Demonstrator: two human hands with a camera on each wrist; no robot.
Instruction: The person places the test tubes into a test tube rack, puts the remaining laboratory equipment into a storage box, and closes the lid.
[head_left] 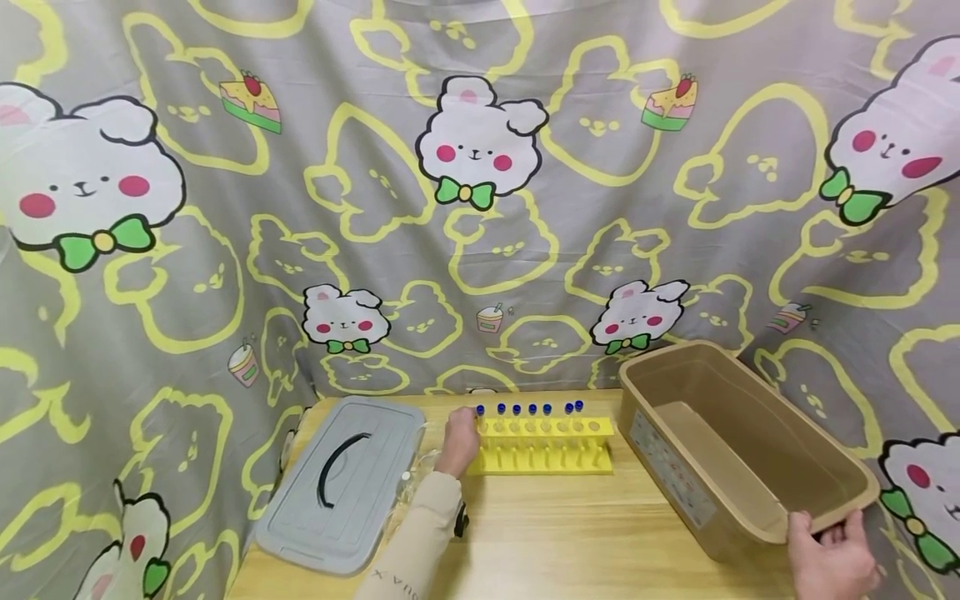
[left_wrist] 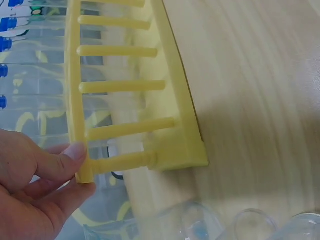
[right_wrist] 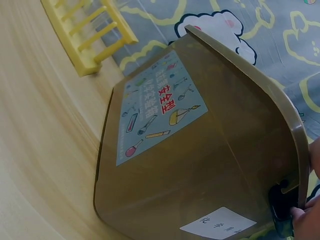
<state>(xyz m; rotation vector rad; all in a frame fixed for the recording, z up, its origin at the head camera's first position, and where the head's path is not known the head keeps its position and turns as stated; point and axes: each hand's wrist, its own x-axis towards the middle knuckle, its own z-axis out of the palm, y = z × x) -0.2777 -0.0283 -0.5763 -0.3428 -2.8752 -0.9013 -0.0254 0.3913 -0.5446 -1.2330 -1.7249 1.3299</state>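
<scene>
My left hand (head_left: 459,442) pinches the left end of the yellow test tube rack (head_left: 551,469) between thumb and fingers. The left wrist view shows the thumb on the upper bar, beside the end post. Clear test tubes with blue caps (head_left: 532,408) stand along the back of the rack. On the right, my right hand (head_left: 832,554) grips the near rim of a deep tan plastic bin (head_left: 750,425), and no contents show inside it. In the right wrist view the fingertips (right_wrist: 300,217) curl by a black latch (right_wrist: 282,207) under the rim.
A grey lid (head_left: 300,500) with a black handle lies at the left of the wooden table (head_left: 540,533). Clear glassware (head_left: 401,496) lies between the lid and my left forearm. A patterned curtain (head_left: 480,250) hangs behind and at both sides.
</scene>
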